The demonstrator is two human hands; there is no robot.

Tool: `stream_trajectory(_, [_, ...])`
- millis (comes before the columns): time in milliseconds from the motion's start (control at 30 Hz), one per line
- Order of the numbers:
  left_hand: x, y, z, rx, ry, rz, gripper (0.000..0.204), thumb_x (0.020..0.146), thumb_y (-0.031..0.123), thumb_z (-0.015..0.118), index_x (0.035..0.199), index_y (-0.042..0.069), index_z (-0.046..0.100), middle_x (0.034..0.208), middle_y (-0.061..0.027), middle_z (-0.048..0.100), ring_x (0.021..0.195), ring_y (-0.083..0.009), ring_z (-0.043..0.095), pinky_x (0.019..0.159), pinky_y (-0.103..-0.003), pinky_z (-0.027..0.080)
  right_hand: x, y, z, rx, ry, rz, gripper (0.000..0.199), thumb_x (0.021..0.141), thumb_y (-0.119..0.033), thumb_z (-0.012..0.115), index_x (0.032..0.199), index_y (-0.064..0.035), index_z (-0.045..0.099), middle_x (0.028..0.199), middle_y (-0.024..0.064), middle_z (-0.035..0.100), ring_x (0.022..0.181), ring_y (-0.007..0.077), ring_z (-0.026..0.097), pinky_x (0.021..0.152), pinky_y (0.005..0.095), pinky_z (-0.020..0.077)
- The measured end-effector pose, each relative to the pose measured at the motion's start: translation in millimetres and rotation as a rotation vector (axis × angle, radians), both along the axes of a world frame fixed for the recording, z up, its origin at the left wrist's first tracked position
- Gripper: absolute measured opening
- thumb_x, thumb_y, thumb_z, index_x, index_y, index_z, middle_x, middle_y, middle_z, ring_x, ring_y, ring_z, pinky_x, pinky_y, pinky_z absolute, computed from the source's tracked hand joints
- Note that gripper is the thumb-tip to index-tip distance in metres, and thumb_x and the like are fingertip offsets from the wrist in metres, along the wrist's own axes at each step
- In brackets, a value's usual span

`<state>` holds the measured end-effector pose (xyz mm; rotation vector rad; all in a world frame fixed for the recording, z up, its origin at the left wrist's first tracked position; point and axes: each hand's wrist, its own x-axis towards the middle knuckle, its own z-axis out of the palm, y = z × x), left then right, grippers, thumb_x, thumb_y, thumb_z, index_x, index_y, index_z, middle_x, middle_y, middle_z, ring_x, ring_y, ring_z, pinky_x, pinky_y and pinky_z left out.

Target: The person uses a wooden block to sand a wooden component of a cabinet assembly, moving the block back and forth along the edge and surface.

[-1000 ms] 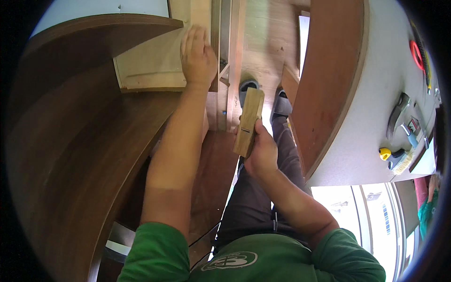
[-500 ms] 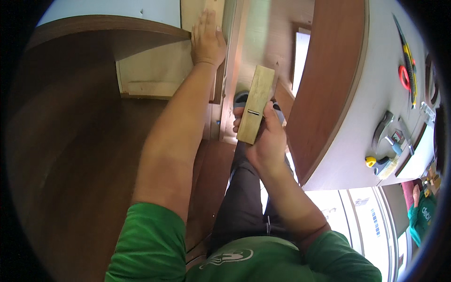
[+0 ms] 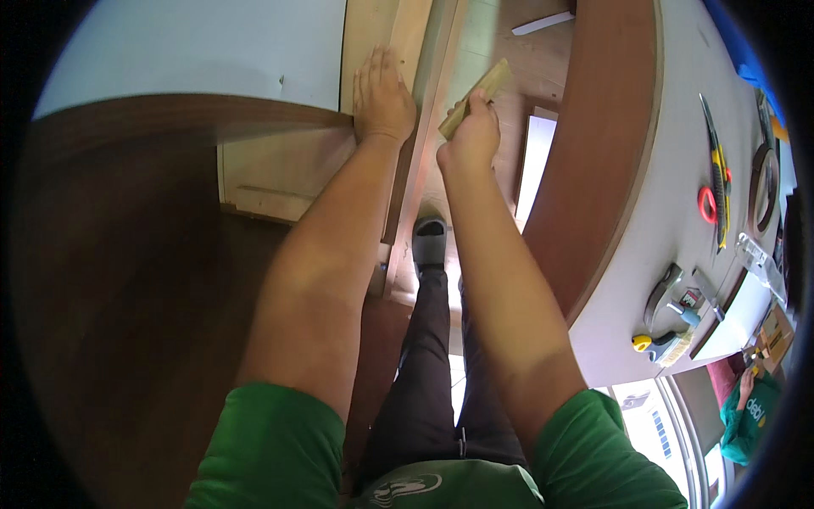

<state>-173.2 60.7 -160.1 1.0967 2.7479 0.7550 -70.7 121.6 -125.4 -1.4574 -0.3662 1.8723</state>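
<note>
Wooden block (image 3: 491,82) is up in the right hand (image 3: 473,137), pinched by thumb and fingers, near the cabinet edge (image 3: 419,170). Left hand (image 3: 384,106) lies flat on pale wood (image 3: 373,24), fingers barely spread. Looks mid-job tbh, can't tell what's done or left

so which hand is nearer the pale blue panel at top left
Left. The left hand lies over the pale wood strip just right of the panel; the right hand is farther right, holding the wooden block.

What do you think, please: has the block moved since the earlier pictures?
Yes, forward: earlier short of the right end of the shelf, the block is now about level with it.
</note>
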Motion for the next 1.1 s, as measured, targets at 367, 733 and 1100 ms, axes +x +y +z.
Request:
stream_trajectory(367, [5,1,3,-0.195,0.054,-0.004,0.062,0.098,0.018,0.047,0.157,0.004,0.033,0.164,-0.0142,0.031,0.153,-0.0296,0.026,0.126,-0.048,0.015,-79,132,-59,0.145,0.103,0.3,0.035,0.101,-0.027,0.063,0.119,0.0034,0.061,0.105,0.0105,0.065,0.091,0.0236,0.06,0.085,0.0386,0.0486])
stream_trajectory(733, [6,8,7,-0.136,0.02,-0.03,0.065,0.094,0.014,0.041,0.157,0.003,0.032,0.162,-0.0195,0.034,0.151,-0.0366,0.029,0.125,-0.053,0.018,-151,238,-102,0.345,-0.035,0.401,0.035,0.098,-0.024,0.064,0.118,0.0045,0.065,0.104,0.0112,0.068,0.092,0.0214,0.063,0.081,0.0367,0.0488])
stream_trajectory(1100, [3,3,7,-0.167,0.017,-0.022,0.066,0.092,0.013,0.045,0.156,0.003,0.035,0.161,-0.0182,0.037,0.15,-0.036,0.031,0.124,-0.053,0.019,-169,251,-99,0.398,-0.118,0.399,0.039,0.094,-0.026,0.066,0.116,0.0058,0.067,0.106,0.0145,0.069,0.093,0.0256,0.064,0.077,0.0406,0.051])
